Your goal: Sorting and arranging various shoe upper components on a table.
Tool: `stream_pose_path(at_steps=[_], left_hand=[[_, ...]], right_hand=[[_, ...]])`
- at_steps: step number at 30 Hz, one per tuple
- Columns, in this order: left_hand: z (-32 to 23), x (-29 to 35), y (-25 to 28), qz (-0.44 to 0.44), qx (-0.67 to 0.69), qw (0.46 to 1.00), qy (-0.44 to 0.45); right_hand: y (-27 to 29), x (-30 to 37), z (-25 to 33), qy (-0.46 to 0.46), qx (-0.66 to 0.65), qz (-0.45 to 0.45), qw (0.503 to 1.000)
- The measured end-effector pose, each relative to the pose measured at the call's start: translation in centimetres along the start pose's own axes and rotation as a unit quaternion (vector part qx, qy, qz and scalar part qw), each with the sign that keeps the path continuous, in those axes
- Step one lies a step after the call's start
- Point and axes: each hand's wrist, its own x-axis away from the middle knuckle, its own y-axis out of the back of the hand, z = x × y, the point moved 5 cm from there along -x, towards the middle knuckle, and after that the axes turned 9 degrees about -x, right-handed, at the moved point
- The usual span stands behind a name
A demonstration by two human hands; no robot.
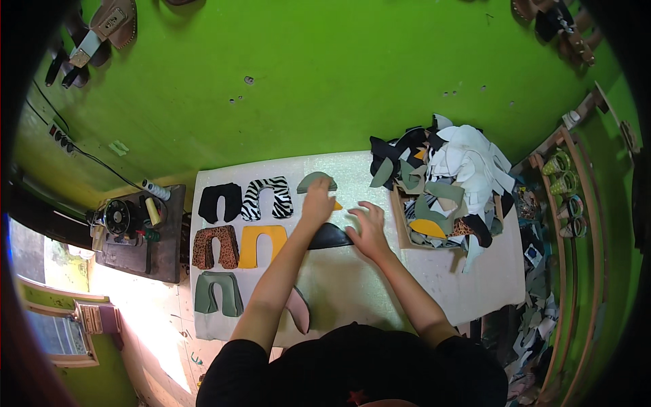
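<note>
- Nearest the lower edge of the frame: a pink cut piece [299, 308] lies on the white counter [352, 285], just beside the person's left forearm and touched by neither hand.
- Centre of the frame: the right hand [369, 230] rests on the counter, fingers spread and flat, its fingertips at the right end of a black curved piece [330, 237]. This grip is apart and clamps nothing.
- The black curved piece lies between the two hands, long axis running left to right across the frame. It sits just left of the right hand and just below the left hand; the right hand appears to touch it, so that hand is the nearer.
- Slightly farther up: the left hand [318, 202] lies palm down, fingers together and extended, on or just under a grey-green crescent piece [316, 180]. Whether the fingers pinch it cannot be told; the hand reads as flat, not closed.
- A small yellow scrap [337, 205] shows just right of the left hand.
- Left of the hands: arch-shaped cut pieces set in rows, namely black [219, 202], zebra-striped [266, 197], leopard-spotted [215, 247], yellow [263, 245] and grey-green [218, 294].
- Right of the hands, farther back: a heap of mixed offcuts [447, 183] spilling over a shallow box.
- Far left: a sewing machine [122, 220] on a dark stand.
</note>
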Motion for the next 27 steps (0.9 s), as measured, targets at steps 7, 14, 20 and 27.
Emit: stream_pose_path(at_steps=[7,14,20,27], left_hand=[[-10.9,5.8,-1.1,0.04,0.038,0.994,-0.096],[-17.2,8.5,-2.2,0.068,0.061,0.983,-0.157],[-19.7,9.1,-3.4,0.081,0.067,0.976,-0.191],[-20.9,7.7,-4.9,0.067,0.038,0.982,-0.174]], right_hand=[[11.1,4.8,-0.9,-0.074,0.095,-0.149,0.981],[15.4,7.4,-4.6,-0.215,0.176,-0.132,0.951],[16.4,7.0,-5.3,-0.257,0.241,-0.069,0.934],[15.7,6.2,-8.6,-0.24,0.257,-0.021,0.936]])
